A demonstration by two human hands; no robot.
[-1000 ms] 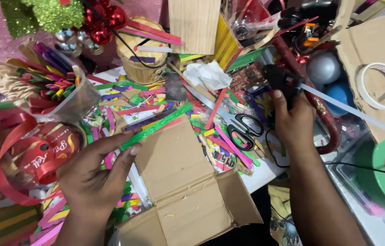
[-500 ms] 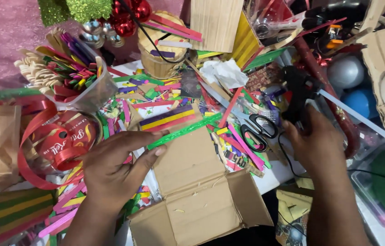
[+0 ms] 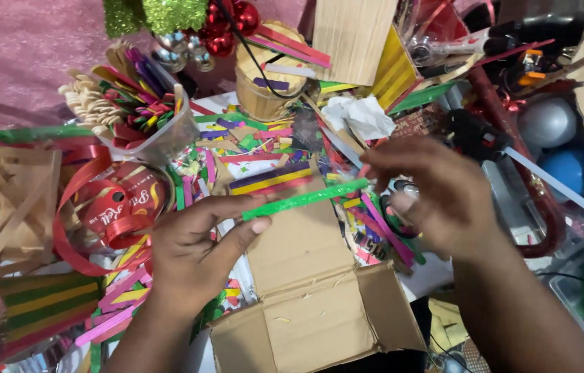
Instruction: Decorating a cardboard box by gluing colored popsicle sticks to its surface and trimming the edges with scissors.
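Note:
My left hand (image 3: pixel 199 245) pinches one end of a green craft stick (image 3: pixel 304 198) between thumb and fingers. The stick lies level above an open cardboard box (image 3: pixel 309 304). My right hand (image 3: pixel 434 197) hovers at the stick's other end, fingers curled toward its tip; whether they touch it I cannot tell. A small row of joined coloured sticks (image 3: pixel 271 179) lies just behind the green one. Loose coloured sticks cover the table around both hands.
A clear tub of coloured sticks and wooden spoons (image 3: pixel 133 107) stands at back left. Red ribbon rolls (image 3: pixel 116 207) and a wooden stick frame (image 3: pixel 2 200) lie left. A round wooden stick pot (image 3: pixel 268 76) stands behind, a black glue gun (image 3: pixel 475 135) and balls (image 3: pixel 548 121) right.
My right hand has left the glue gun at the right and come in to the green stick's right end. The view has shifted, and my left hand keeps the stick.

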